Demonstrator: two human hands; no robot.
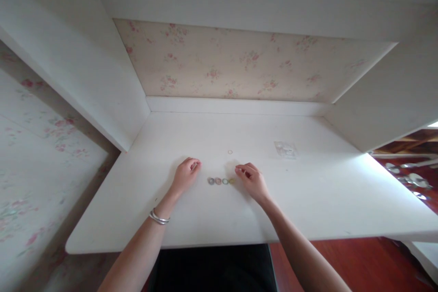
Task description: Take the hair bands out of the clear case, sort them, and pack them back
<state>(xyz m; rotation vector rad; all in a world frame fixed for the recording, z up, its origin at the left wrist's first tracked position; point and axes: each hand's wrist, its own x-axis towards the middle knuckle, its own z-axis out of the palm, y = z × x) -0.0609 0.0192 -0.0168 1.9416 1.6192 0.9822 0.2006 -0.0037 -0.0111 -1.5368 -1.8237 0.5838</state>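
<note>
Probably light, hard and slippery, best pinched by the rims: four small rings point(221, 181) in a row near the table's point(325, 191) front edge, between left hand point(186, 174) and right hand point(252, 179), both loosely curled, grip on nothing.

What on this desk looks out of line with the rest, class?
One small ring lies alone, apart from the row of four rings between the left hand and right hand. A clear plastic bag lies crumpled farther right.
</note>
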